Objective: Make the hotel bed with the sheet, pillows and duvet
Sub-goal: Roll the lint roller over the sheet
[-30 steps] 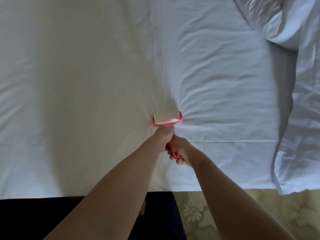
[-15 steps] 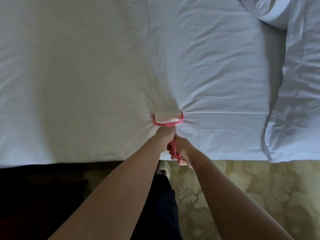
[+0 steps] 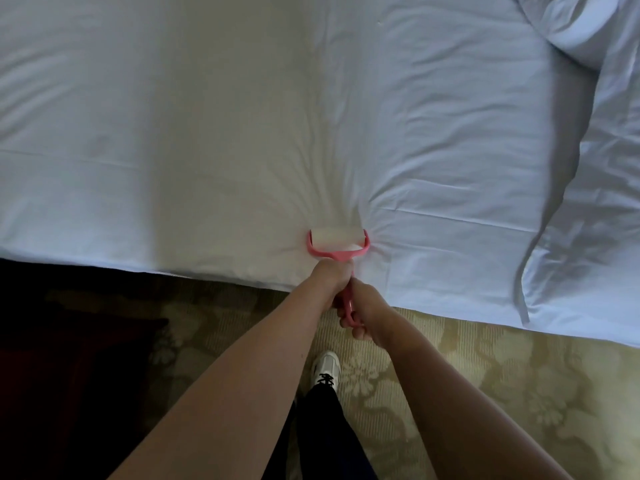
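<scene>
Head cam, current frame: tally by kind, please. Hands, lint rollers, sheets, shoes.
hands: 2, left hand and right hand, both gripping the roller's handle
lint roller: 1, pink
sheet: 1, white
shoe: 1, white
total: 5

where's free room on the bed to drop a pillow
The sheet lies bare left of the roller, from the near edge up to the frame's top, and also between the roller and the heaped bedding on the right. Crowded: the right side under that bedding, and the near edge where the left hand and right hand grip the roller.
</scene>
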Tool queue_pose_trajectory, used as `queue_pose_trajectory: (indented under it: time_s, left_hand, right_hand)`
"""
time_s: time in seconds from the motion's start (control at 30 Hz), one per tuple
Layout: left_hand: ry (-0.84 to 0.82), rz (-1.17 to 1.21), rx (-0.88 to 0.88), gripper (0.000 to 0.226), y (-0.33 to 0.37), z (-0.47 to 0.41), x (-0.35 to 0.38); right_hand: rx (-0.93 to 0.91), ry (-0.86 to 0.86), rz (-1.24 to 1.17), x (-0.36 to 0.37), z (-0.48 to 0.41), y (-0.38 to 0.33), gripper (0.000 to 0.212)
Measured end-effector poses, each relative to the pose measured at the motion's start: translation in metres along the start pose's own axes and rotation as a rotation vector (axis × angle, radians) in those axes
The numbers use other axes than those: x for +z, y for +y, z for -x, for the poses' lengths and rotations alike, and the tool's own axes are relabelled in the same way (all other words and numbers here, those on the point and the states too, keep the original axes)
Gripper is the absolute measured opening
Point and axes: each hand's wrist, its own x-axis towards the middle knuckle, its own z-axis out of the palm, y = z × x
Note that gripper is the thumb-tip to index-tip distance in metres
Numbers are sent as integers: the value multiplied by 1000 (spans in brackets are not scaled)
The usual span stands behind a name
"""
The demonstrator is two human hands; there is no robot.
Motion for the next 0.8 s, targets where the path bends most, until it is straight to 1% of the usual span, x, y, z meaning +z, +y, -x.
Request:
queue_pose_trajectory:
  time_s: [0.2, 0.4, 0.47, 0.53, 0.6, 0.67, 0.8]
  left_hand:
    - [35, 6, 5, 41, -15, 5, 11]
    - [8, 7, -7, 42, -25, 7, 15]
    - [-2, 1, -27, 39, -27, 9, 16]
    - [-24, -7, -58, 26, -26, 14, 14]
    - [-55, -40, -101, 19, -27, 20, 11]
    - [-112, -80, -123, 19, -30, 23, 8]
    - [-196, -150, -130, 21, -33, 21, 2]
  right_hand:
    - [-15, -32, 13, -5, 4, 15, 54]
    - [-26, -39, 42, -10, 9, 22, 51]
    - [-29, -45, 24, -11, 14, 23, 50]
    - [-23, -41, 23, -11, 15, 28, 52]
    - [-35, -5, 46, -12, 16, 36, 56]
    - [-78, 71, 89, -13, 17, 47, 58]
    - [-225, 199, 135, -10, 19, 64, 61]
